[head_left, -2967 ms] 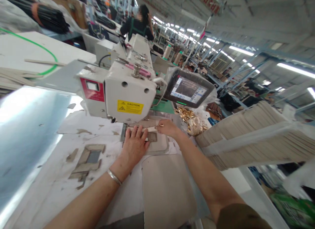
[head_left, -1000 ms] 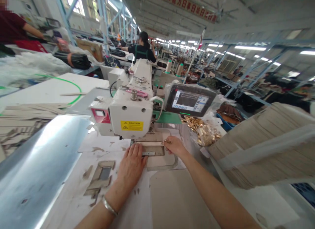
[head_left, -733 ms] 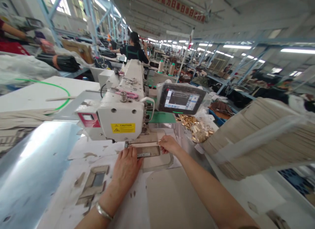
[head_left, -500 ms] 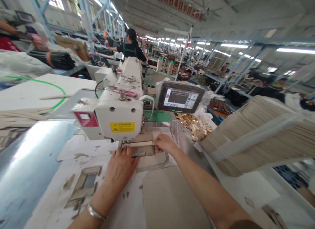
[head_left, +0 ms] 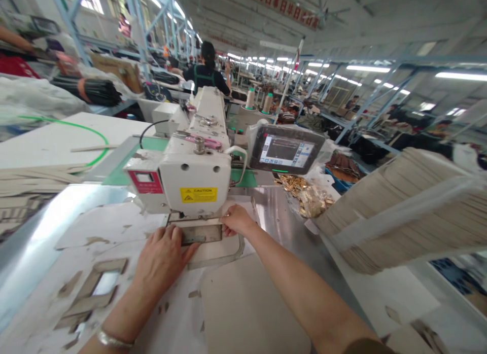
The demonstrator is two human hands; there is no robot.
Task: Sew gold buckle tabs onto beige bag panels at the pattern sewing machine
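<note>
Under the head of a white sewing machine (head_left: 194,179) lies a clamp frame (head_left: 201,233) with a narrow beige strip (head_left: 198,222) across it. My left hand (head_left: 162,250) rests at the frame's left end, its fingertips near the strip and its thumb stretched apart along the front edge. At the right end, my right hand (head_left: 235,219) pinches the strip's end between thumb and fingers. The needle area is partly hidden by the machine head. A beige panel (head_left: 251,308) lies on the pale sheet in front.
A control screen (head_left: 286,150) stands right of the machine, with gold metal pieces (head_left: 304,191) below it. A tall stack of beige panels (head_left: 399,212) leans at the right. Cut scraps (head_left: 91,293) lie at the left. A person (head_left: 207,72) sits beyond the machine.
Both hands, the clamp frame and the pale sheet have shifted left relative to the machine head. The strip stays under my fingers.
</note>
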